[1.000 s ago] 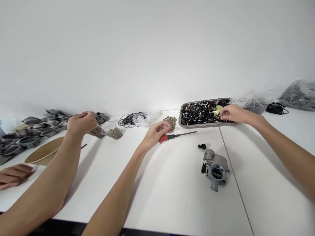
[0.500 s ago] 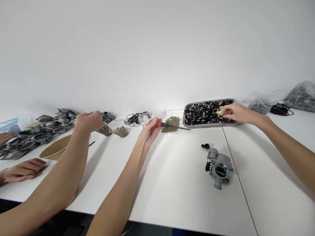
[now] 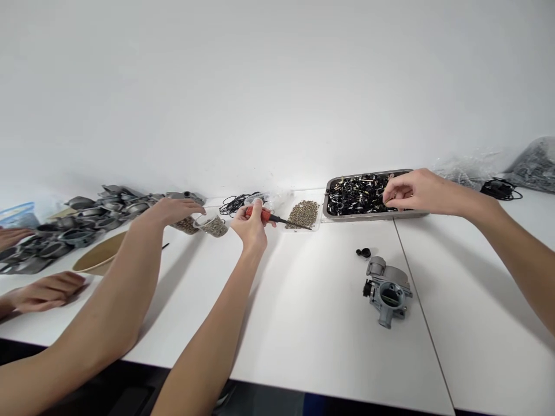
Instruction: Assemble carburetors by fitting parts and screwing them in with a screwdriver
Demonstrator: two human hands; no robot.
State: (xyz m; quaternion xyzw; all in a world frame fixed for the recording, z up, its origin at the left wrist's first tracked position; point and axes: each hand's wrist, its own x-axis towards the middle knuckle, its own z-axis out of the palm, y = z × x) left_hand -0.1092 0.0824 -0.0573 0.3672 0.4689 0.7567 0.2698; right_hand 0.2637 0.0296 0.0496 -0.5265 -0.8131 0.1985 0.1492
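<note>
My left hand (image 3: 251, 229) is closed around the red handle of a screwdriver (image 3: 261, 215). Its dark shaft points right, with the tip over the shallow clear tray of small brass-coloured parts (image 3: 304, 214). Over the right end of a metal tray (image 3: 368, 218) heaped with black parts (image 3: 355, 195), my right hand (image 3: 411, 192) has its fingers pinched together; what they hold, if anything, is hidden. Between my forearms lies a grey carburetor (image 3: 389, 293), its round bore facing me. Two small black caps (image 3: 363, 252) rest just behind it.
At left, a co-worker's hand (image 3: 176, 210) reaches over cups of small parts (image 3: 212, 225). Another person's hand (image 3: 50, 292) rests by a tan bowl (image 3: 97, 255). Grey castings (image 3: 78, 237) pile along the wall. Black cords (image 3: 500, 188) and plastic bags (image 3: 535, 164) lie at right.
My left hand has turned and drawn slightly left, the screwdriver tip dipping over the brass parts. A yellow-green piece by my right fingers no longer shows. The co-worker's fingers have extended over the cups.
</note>
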